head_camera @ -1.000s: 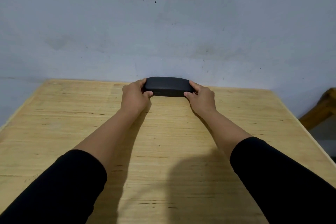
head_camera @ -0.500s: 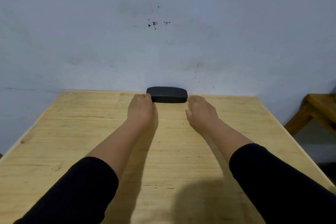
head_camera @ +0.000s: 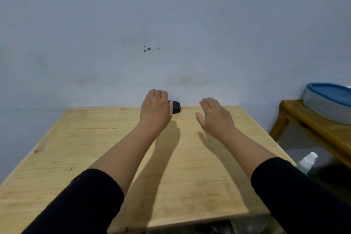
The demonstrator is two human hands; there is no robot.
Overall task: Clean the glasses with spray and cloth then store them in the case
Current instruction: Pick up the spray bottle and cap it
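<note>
Black sleeves, two, at the near edge, forearms bare beyond them, reaching forward over the table (head_camera: 95, 148), a pale wooden top with visible grain.

Spray bottle (head_camera: 307, 161), white cap, pale body: off the table's right edge, low, partly blurred.

Right hand (head_camera: 216, 118): above the tabletop, fingers relaxed and spread, holding nothing, well apart from the case.

Left hand (head_camera: 155, 110): raised in front of the case, fingers loosely curled; grip state uncertain, since the hand hides its own fingertips and any contact with the case.

Glasses case (head_camera: 175, 107): black, closed, lying flat at the far edge against the wall, only its right end showing past the left hand. Judged a rigid, light shell with a matte, non-slippery surface; best taken by the two short ends or across the long sides. Glasses not visible.

Side table, wooden, right, carrying a grey basin (head_camera: 326, 106) with blue rim.
</note>
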